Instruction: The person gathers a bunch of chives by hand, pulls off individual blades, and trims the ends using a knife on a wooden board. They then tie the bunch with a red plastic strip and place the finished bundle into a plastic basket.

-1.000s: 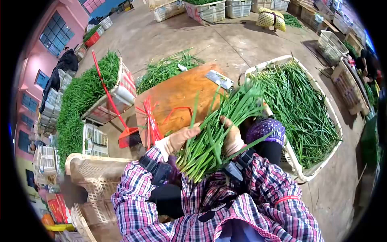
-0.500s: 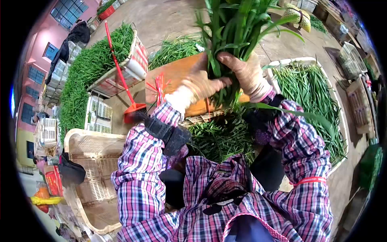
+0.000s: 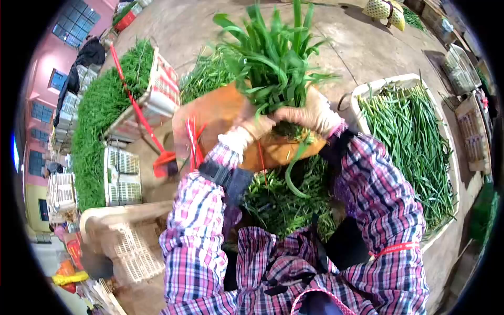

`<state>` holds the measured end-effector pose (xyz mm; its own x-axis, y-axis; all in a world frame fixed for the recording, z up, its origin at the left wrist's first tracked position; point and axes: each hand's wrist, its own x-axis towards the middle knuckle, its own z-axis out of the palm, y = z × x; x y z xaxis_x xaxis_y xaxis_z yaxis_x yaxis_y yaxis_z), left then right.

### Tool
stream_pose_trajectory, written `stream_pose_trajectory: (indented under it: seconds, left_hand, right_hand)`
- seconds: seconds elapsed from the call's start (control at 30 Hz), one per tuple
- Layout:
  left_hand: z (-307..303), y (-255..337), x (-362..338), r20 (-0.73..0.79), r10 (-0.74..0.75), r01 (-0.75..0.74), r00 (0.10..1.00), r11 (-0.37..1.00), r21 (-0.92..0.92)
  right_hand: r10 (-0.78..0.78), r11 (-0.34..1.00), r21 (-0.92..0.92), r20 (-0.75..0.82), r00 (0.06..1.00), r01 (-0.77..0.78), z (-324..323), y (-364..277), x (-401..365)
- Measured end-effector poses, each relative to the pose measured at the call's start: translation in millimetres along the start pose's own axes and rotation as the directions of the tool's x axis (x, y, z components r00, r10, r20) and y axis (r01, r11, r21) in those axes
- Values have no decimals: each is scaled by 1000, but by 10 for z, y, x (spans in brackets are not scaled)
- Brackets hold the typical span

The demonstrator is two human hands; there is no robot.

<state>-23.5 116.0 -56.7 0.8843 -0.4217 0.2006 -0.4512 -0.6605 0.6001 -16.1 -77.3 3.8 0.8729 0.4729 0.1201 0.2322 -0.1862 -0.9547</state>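
A thick bunch of leafy greens (image 3: 275, 68), with long flat leaves, stands upright between my two gloved hands above an orange-brown board (image 3: 207, 107). My left hand (image 3: 254, 122) is closed round the lower left of the bunch. Wrapped round its lower right side is my right hand (image 3: 311, 113), its thumb across the front. The stalk ends show just below the hands, near the board. One loose leaf (image 3: 294, 176) curls down over the board's near edge. Red strips (image 3: 193, 139) hang at the board's left, beside my left wrist.
A white crate of long green stalks (image 3: 415, 142) stands at the right. Cut greens (image 3: 294, 205) lie below the board, before my knees. At the left are a mostly bare crate (image 3: 142, 210), a red-handled dustpan (image 3: 165, 160) and heaped greens (image 3: 89, 142). More greens (image 3: 207, 73) lie behind the board.
Both hands and the bunch have come lower and closer to me, down toward the board. The leaf tops now show in full. The hands have drawn closer together round the stalks.
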Motion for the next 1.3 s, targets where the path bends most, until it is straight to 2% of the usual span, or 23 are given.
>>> stream_pose_trajectory:
  seconds: [0.1,0.17,0.2,0.27,0.3,0.33,0.37,0.43,0.53,0.57,0.63,0.67,0.7,0.73,0.77,0.8,0.9,0.97,1.03,1.1,1.17,1.23,1.3]
  left_hand:
    - [26,-16,116,51,-17,7,999,983,185]
    - [-20,107,138,88,-75,39,993,934,354]
    - [-70,248,60,-49,-106,107,993,994,23]
    - [-13,173,265,-56,-1,17,998,961,277]
    - [88,72,210,-104,42,8,994,897,442]
    - [52,64,133,-15,294,-132,956,474,871]
    - [-368,849,166,36,-161,127,986,880,458]
    - [-448,842,41,12,72,-70,997,905,420]
    - [-664,1041,-312,70,25,-41,997,969,243]
    - [-708,1042,-413,155,-57,98,986,958,-270]
    - [-808,1076,-589,176,-90,179,980,780,-599]
    - [-857,1111,-573,348,-230,417,909,490,-766]
    - [-899,1205,-764,265,-169,311,949,619,-721]
    - [-958,1141,-839,353,-45,310,935,590,-746]
    - [-995,1093,-873,424,84,310,902,560,-769]
    - [-975,1124,-1118,263,-155,304,952,563,-768]
    - [-881,1307,-1277,-136,-130,-5,982,707,-708]
    - [-921,1342,-1434,-129,-100,-18,987,719,-694]
    - [-903,1371,-1622,-47,-232,125,971,672,-730]
    - [-888,1392,-1774,-34,-278,186,960,726,-662]
    - [-863,1529,-1833,-152,-302,116,941,713,-692]
    - [-996,1693,-1965,-252,-388,107,886,702,-704]
    - [-1216,1491,-2114,-36,-568,121,822,236,-964]
  right_hand:
    - [-197,979,30,-111,974,201,61,318,77]
    - [-9,988,155,-76,997,21,18,216,82]
    - [0,976,216,-80,997,17,23,243,100]
    - [66,990,130,-54,996,-59,-24,108,108]
    - [133,980,150,-34,990,-127,-38,21,78]
    - [39,980,197,-65,997,-26,-4,111,68]
    - [-6,928,372,-18,1000,13,13,190,51]
    - [-36,902,431,33,999,18,48,102,-20]
    - [-126,904,422,105,986,71,59,-124,-178]
    - [-192,932,330,106,976,148,72,-252,-254]
    - [-198,903,423,260,945,73,168,-313,-342]
    - [-160,898,440,360,919,-16,244,-426,-392]
    - [-126,886,451,458,880,-108,342,-529,-468]
    - [-321,778,628,420,849,-16,490,-507,-487]
    - [-363,906,362,400,841,219,575,-483,-494]
    - [-268,952,260,468,842,159,626,-467,-531]
    - [-274,960,69,441,854,273,875,-659,-695]
    - [-293,956,105,415,861,275,1080,-547,-754]
    - [-478,853,414,380,792,317,1371,-268,-705]
    - [-714,685,491,305,630,539,1546,-228,-747]
    - [-112,992,26,660,743,126,1344,-459,-941]
    - [-109,968,235,704,702,-85,1340,-384,-1096]
    - [-28,996,76,721,692,-39,1356,34,-1112]
